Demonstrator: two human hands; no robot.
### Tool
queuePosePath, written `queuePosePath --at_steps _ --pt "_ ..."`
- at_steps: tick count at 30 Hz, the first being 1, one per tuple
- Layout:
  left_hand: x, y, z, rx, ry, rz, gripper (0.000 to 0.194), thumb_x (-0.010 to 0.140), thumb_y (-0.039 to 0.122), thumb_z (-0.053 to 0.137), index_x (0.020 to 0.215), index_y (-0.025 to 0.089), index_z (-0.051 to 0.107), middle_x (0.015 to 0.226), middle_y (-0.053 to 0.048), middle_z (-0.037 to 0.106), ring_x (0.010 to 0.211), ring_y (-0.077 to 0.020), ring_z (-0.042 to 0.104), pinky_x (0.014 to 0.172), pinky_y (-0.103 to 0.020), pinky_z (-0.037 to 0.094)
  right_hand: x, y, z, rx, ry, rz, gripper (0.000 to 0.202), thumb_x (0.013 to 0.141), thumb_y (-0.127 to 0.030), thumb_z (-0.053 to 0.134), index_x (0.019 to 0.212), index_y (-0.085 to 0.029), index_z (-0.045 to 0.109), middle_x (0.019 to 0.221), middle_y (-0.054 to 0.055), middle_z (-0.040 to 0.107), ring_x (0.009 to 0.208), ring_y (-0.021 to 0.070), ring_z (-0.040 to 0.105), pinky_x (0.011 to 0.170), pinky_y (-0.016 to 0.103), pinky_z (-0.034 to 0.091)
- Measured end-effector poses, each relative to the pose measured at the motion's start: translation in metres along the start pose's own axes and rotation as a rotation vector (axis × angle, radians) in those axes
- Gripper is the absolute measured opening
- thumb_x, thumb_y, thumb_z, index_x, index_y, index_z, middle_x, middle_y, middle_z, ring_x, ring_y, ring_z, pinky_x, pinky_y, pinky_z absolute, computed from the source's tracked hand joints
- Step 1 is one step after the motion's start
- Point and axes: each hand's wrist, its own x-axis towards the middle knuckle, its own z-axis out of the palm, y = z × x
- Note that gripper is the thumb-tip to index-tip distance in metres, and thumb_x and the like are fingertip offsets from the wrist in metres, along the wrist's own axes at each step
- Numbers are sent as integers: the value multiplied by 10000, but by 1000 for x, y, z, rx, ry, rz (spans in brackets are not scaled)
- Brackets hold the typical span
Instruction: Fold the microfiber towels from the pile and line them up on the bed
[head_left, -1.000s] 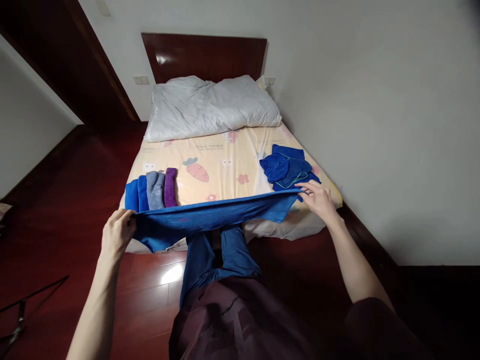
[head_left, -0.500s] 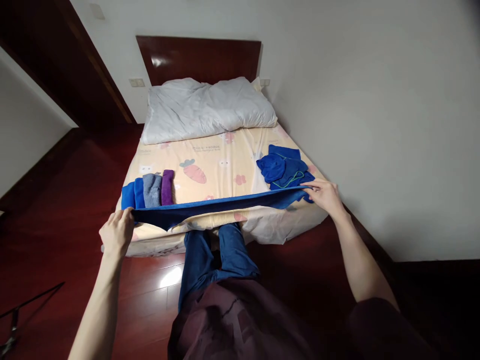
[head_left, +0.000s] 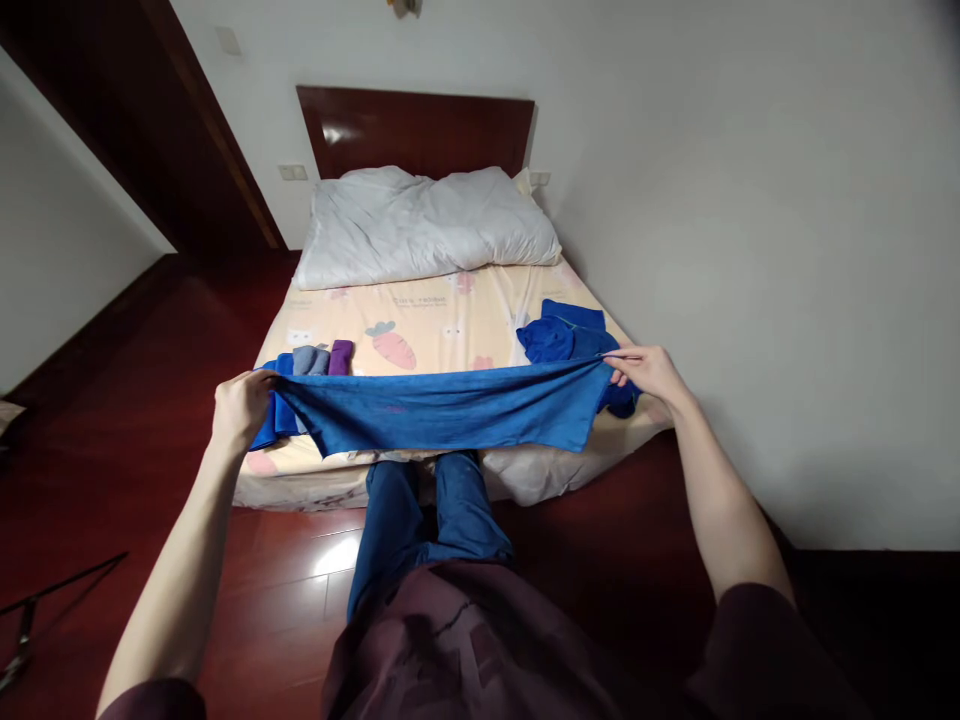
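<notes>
A blue towel (head_left: 450, 410) is stretched wide between my hands, its lower edge hanging over the front of the bed. My left hand (head_left: 244, 408) is closed on its left upper corner. The right upper corner is pinched in my right hand (head_left: 646, 372). Behind the towel's left end lie rolled or folded towels: blue ones (head_left: 285, 412), a grey one (head_left: 309, 360) and a purple one (head_left: 341, 357), all partly covered by the held towel. A loose heap of blue cloths (head_left: 547, 341) lies beyond its right end, partly hidden.
The bed (head_left: 330, 312) has a cream sheet with carrot and cat prints. A white quilt (head_left: 427, 225) lies at its far end before a dark wooden headboard (head_left: 420, 130). A white wall (head_left: 735, 300) rises on the right. A thin black stand (head_left: 64, 582) is on the floor at left.
Both hands have lifted the towel slightly, and its face now hangs spread open toward me instead of edge-on. The towel now covers more of the rolled towels.
</notes>
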Motion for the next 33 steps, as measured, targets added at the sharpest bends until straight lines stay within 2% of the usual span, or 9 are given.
queuePosePath --at_steps 3,6,9,13,19,23,25,28,33 --pt "17 13 -1 79 45 -9 412 972 305 416 1110 89 739 1017 -118 747 855 -162 651 833 -266 471 12 3 6 1 101 25 540 700 -591 838 961 -121 783 569 68 703 473 195 668 506 307 599" --pt "24 27 -6 112 68 24 422 988 321 412 1100 86 744 1010 -112 749 870 -159 651 822 -243 472 12 4 8 76 136 3 516 707 -577 838 960 -130 781 674 105 752 625 257 754 617 358 655" --pt "16 35 -13 121 73 57 468 999 393 406 1084 87 749 1006 -121 752 880 -177 667 816 -252 481 -3 9 6 140 89 -20 491 693 -560 856 938 -142 778 812 128 787 799 297 789 768 407 676" --pt "-12 33 -20 82 13 73 469 961 437 411 1022 134 764 1019 -103 774 926 -213 710 840 -279 517 -36 26 -2 109 -60 82 513 672 -551 875 965 -138 790 851 135 796 821 299 792 812 405 674" --pt "-56 11 -41 -41 -336 -91 390 834 490 488 923 252 783 897 -21 796 835 -238 749 753 -310 576 -81 48 -18 51 -181 242 558 611 -622 887 876 -139 798 749 130 782 699 284 778 713 387 675" --pt "-61 2 -54 -124 -545 -236 458 742 597 583 978 260 785 739 2 774 742 -251 760 673 -306 592 -90 45 -30 16 -226 273 573 622 -644 878 881 -140 796 671 110 760 607 252 751 643 366 663" --pt "-55 0 -52 -143 -586 -276 495 730 627 603 1000 250 778 725 -1 773 747 -255 767 680 -308 598 -85 45 -33 15 -225 275 594 611 -645 886 900 -135 794 640 101 749 573 247 739 607 363 658" --pt "-37 1 -35 -195 -634 -286 505 733 616 632 1001 209 764 790 -28 790 774 -254 772 731 -313 602 -67 51 -29 15 -235 278 624 606 -645 892 932 -122 791 632 102 742 576 255 745 581 357 657" --pt "16 15 10 -169 -650 -328 309 826 366 653 998 131 755 726 -21 772 768 -179 754 764 -236 561 -11 67 -7 13 -154 275 514 621 -524 935 889 -120 764 654 121 744 621 273 760 601 362 668"
